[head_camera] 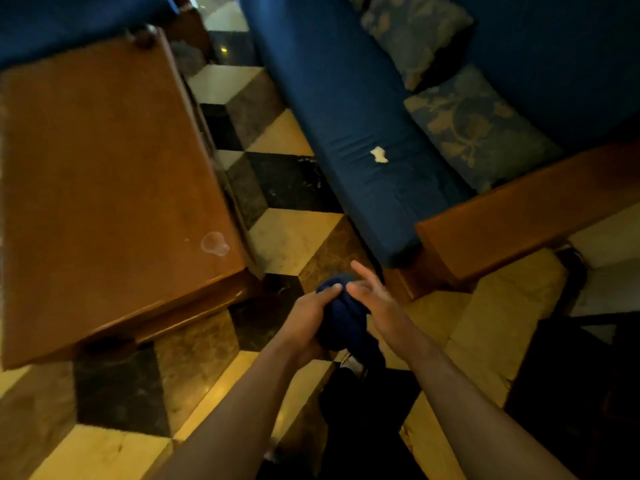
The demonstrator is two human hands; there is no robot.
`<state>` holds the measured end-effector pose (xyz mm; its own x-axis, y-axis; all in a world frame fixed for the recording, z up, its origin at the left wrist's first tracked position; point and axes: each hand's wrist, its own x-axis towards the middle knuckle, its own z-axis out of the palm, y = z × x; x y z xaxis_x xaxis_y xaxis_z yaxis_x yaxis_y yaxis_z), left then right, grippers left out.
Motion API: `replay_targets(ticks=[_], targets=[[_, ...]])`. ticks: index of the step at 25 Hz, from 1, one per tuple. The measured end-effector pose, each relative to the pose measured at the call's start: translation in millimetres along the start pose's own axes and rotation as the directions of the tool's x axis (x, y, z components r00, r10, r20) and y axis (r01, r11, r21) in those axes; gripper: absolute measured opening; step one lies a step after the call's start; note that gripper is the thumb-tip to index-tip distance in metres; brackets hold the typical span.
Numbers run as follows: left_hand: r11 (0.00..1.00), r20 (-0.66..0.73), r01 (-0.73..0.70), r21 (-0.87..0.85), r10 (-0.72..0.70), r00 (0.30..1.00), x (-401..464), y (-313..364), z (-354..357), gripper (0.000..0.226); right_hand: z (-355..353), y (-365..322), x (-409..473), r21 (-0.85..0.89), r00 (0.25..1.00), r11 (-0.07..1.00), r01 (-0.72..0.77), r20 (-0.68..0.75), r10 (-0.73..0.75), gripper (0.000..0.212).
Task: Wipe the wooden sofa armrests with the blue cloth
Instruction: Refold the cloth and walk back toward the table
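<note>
Between table [104,174] and armrest [519,220], left hand [304,320] grips blue cloth [343,320].

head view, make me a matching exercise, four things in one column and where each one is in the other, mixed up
Things:
1. blue cloth
2. wooden armrest
3. white scrap
4. ring-shaped mark

Places:
A. on the wooden table, near its corner
B. at the end of the sofa, right of the seat cushion
C. bunched between the left hand and the right hand
D. lying on the blue seat cushion

Pairs: 1-C, 2-B, 3-D, 4-A
</note>
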<state>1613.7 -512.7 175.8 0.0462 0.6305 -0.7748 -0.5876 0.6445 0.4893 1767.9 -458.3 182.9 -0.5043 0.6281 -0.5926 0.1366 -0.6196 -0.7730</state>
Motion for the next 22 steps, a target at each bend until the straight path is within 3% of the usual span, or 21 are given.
replay_targets(ticks=[2,4,6,9,13,16,19,22], targets=[[0.991,-0.042,-0.101,-0.085,0.097,0.994,-49.1,-4.5,-54.2,0.045,61.0,1.8,-11.6,-0.127,0.988,0.991,-0.042,0.141,0.06,0.051],[0.973,-0.088,-0.188,-0.13,0.178,0.98,-91.5,-14.1,-100.5,0.046,114.8,13.6,-19.3,-0.242,0.957,0.967,-0.079,0.253,0.142,0.048],[0.937,-0.158,-0.309,-0.166,0.284,0.946,-153.5,-37.5,-169.5,0.045,193.0,36.3,-30.2,-0.425,0.951,0.905,0.003,0.281,0.128,0.037],[0.91,-0.253,-0.382,-0.158,0.337,0.907,-243.8,-85.8,-266.0,0.05,303.9,67.9,-47.1,-0.666,0.958,0.723,0.186,0.287,0.018,0.015],[0.87,-0.507,-0.476,-0.126,0.356,0.785,-326.6,-131.8,-372.2,0.047,444.0,101.3,-67.8,-0.684,0.888,0.639,0.353,0.46,0.001,0.015],[0.799,-0.645,-0.582,-0.151,0.367,0.67,-356.6,-128.1,-426.7,0.038,519.7,110.1,-63.0,-0.684,0.851,0.591,0.426,0.526,-0.004,0.017],[0.735,-0.724,-0.664,-0.137,0.383,0.574,-372.8,-95.4,-493.8,0.042,592.4,108.2,-31.1,-0.657,0.838,0.635,0.406,0.545,0.028,0.017],[0.72,-0.76,-0.686,-0.104,0.388,0.521,-379.0,-46.2,-579.1,0.03,671.3,104.2,23.0,-0.609,0.817,0.698,0.377,0.573,0.059,0.017]])
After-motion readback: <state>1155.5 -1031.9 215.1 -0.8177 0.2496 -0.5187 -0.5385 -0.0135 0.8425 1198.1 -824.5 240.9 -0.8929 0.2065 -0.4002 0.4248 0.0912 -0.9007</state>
